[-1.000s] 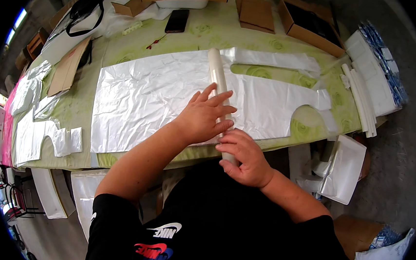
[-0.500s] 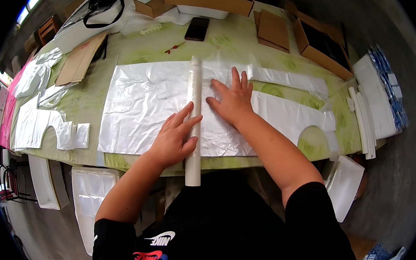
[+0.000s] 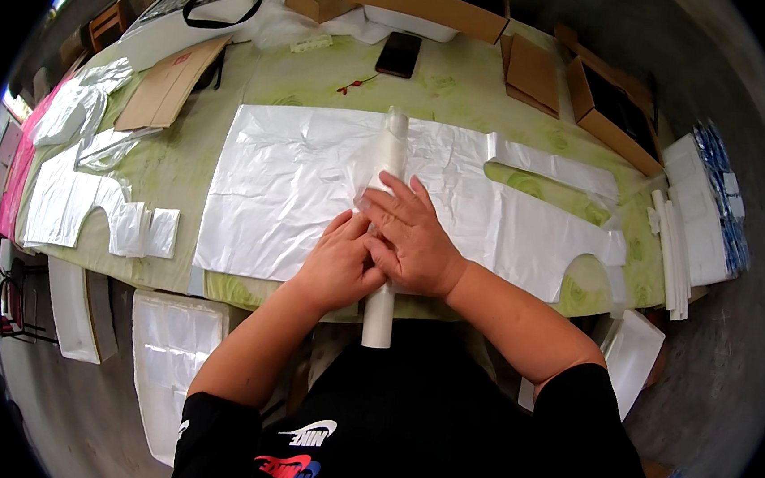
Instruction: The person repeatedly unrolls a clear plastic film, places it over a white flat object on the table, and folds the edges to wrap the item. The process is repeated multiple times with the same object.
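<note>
A wide white plastic sheet [image 3: 287, 196], cut in a garment-like shape, lies flat on the green table [image 3: 323, 77]. Across its middle runs a long rolled tube of the same white plastic [image 3: 392, 145], pointing away from me and overhanging the near edge. My left hand [image 3: 337, 267] and my right hand [image 3: 410, 237] rest together on the roll's near part, fingers pressed over it; whether they clasp it is unclear.
More cut white sheets [image 3: 71, 197] lie at the left. A black phone [image 3: 399, 53], brown cardboard boxes [image 3: 621, 114] and flat cardboard [image 3: 172, 86] stand at the back. White stacked pieces [image 3: 690, 218] sit at the right edge, foam trays [image 3: 167, 348] below the table.
My right hand pulled back from the sheet's far right part onto the roll. Both hands now meet on the roll's near section, and the roll stands nearer the sheet's middle.
</note>
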`<state>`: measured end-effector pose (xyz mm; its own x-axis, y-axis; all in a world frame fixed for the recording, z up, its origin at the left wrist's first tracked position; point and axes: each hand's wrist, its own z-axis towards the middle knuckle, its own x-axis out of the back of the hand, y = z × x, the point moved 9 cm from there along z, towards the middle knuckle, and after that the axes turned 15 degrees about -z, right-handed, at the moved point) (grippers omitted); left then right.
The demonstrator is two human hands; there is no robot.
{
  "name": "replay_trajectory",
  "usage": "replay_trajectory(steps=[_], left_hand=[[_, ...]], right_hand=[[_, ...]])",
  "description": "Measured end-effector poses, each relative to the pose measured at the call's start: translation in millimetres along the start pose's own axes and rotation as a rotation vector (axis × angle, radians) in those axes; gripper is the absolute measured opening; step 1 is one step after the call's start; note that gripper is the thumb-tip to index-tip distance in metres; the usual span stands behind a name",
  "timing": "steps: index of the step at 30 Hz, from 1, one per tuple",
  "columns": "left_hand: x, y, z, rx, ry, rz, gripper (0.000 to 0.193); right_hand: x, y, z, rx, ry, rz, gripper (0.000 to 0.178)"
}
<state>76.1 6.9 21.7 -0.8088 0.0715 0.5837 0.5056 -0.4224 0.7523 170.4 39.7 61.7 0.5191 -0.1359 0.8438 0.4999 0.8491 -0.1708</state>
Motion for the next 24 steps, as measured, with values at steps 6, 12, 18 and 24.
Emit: replay_trajectory(steps=[6,12,18,24], left_hand=[[29,-10,-25,0.04,0.133,-0.212,0.026],[85,36,6,-0.341,0.271,-0.271,0.024],[38,-27,59,0.048,-0.388,-0.427,0.035],[54,-70,20,0.061,-0.175,-0.617,0.015]], right_hand=[[-19,-19,-4,-0.016,-0.179,0.069,0.038],[-38,-34,13,-0.107,-0.223,0.13,0.028],[-29,-48,27,0.004,-0.001,0.424,0.014],[-25,-80,2,0.171,-0.046,0.438,0.008]])
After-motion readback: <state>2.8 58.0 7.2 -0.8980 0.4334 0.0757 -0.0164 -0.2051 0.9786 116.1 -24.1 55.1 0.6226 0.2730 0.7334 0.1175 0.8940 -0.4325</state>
